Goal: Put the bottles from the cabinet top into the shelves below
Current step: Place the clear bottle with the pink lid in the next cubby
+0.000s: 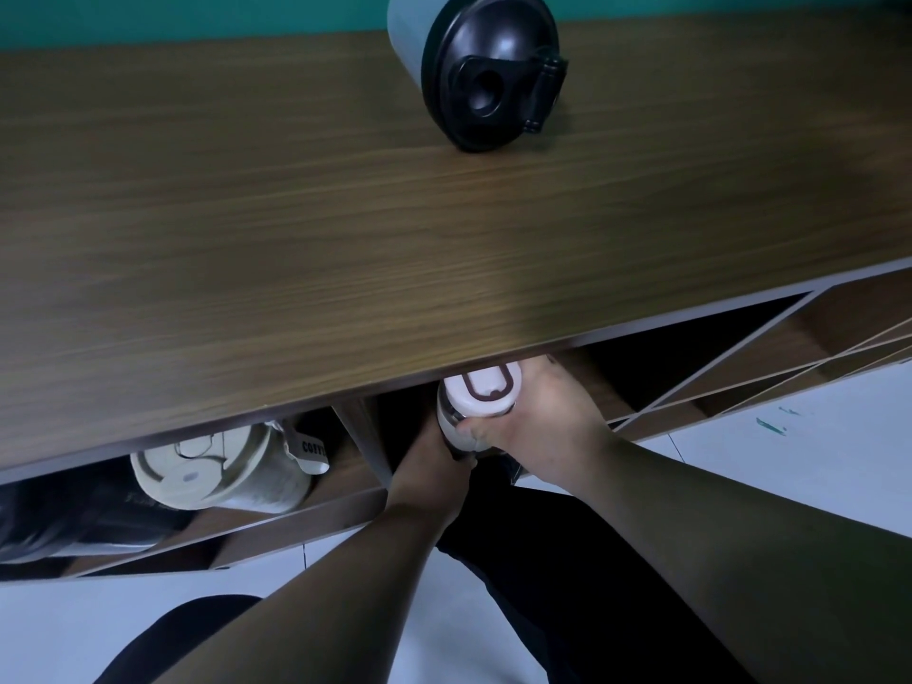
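The white bottle (476,407), with a white lid bearing a brown loop outline, sits at the mouth of a shelf compartment just under the wooden cabinet top (296,214). The right hand (538,417) is wrapped around its upper body; the left hand (434,461) supports it lower down. A cream bottle (217,471) in the left compartment carries a tag reading "COFF". A grey bottle (474,66) with a black lid stands on top.

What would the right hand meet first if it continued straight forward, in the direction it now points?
Probably nothing soon: the right hand, gripping the white bottle, points into a dark shelf compartment. Its depth is unclear.
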Demonstrator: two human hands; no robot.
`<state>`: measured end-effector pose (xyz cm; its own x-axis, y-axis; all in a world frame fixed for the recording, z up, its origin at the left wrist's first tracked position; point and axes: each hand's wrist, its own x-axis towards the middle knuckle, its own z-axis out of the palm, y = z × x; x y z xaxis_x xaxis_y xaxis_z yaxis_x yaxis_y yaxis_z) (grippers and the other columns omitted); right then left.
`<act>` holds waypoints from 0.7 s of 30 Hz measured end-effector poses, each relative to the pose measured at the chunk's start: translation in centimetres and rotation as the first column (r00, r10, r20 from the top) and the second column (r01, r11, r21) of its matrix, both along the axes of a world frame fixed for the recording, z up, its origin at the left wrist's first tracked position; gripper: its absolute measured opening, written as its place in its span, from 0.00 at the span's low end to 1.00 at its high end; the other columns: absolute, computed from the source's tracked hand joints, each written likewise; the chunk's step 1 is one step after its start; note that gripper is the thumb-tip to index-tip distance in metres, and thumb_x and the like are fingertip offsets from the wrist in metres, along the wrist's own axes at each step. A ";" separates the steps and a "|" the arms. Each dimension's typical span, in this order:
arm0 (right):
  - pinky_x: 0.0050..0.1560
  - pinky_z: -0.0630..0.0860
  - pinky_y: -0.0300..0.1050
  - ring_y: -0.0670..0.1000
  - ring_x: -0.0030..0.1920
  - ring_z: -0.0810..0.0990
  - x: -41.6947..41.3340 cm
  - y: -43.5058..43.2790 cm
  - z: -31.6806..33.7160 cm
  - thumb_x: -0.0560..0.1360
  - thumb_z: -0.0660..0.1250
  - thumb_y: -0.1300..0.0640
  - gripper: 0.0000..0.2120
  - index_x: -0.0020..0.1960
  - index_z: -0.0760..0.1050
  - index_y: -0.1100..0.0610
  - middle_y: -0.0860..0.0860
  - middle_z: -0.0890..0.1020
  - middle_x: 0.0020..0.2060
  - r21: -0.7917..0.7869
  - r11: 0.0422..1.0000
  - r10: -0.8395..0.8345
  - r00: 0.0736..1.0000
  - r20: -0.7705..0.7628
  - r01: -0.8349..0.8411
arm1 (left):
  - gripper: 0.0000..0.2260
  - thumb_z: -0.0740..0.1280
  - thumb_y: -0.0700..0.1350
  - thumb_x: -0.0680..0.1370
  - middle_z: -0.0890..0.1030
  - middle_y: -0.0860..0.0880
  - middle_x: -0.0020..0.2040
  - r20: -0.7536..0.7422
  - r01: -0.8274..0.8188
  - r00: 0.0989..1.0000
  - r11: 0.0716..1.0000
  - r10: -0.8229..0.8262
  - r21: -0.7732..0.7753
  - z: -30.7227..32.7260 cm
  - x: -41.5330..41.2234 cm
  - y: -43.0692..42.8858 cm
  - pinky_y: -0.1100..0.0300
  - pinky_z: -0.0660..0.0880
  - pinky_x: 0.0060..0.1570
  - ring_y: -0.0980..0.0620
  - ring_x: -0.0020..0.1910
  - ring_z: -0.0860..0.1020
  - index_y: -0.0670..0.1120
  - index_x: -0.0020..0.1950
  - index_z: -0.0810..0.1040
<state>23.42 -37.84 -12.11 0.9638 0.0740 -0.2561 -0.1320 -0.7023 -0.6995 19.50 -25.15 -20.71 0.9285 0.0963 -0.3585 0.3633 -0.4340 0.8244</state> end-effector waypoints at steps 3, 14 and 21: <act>0.53 0.80 0.46 0.43 0.53 0.82 -0.3 -0.3 0.4 0.54 0.78 0.42 0.37 0.61 0.73 0.43 0.41 0.82 0.52 -0.008 1.000 0.006 1.000 0.019 -0.006 | 0.33 0.72 0.37 0.75 0.80 0.56 0.69 0.017 0.004 1.000 1.000 -0.004 -0.003 0.3 -0.1 0.0 0.61 0.69 0.67 0.55 0.70 0.75 0.55 0.78 0.69; 0.67 0.68 0.42 0.43 0.70 0.68 -1.8 -2.6 3.5 0.59 0.84 0.51 0.52 0.76 0.58 0.44 0.42 0.64 0.70 -0.068 0.997 0.037 0.999 -0.020 -0.038 | 0.41 0.80 0.36 0.71 0.79 0.62 0.60 -0.065 0.082 0.993 0.982 -0.094 -0.171 2.5 -2.2 2.2 0.77 0.70 0.57 0.59 0.64 0.77 0.59 0.74 0.63; 0.58 0.71 0.35 0.46 0.58 0.78 -5.5 -3.7 7.8 0.72 0.68 0.68 0.26 0.64 0.74 0.44 0.45 0.76 0.56 -0.022 0.997 -0.079 0.995 -0.057 0.078 | 0.26 0.75 0.42 0.78 0.78 0.59 0.64 -0.143 0.115 0.976 0.944 -0.166 -0.311 6.4 -5.5 3.7 0.59 0.73 0.64 0.55 0.63 0.76 0.59 0.69 0.67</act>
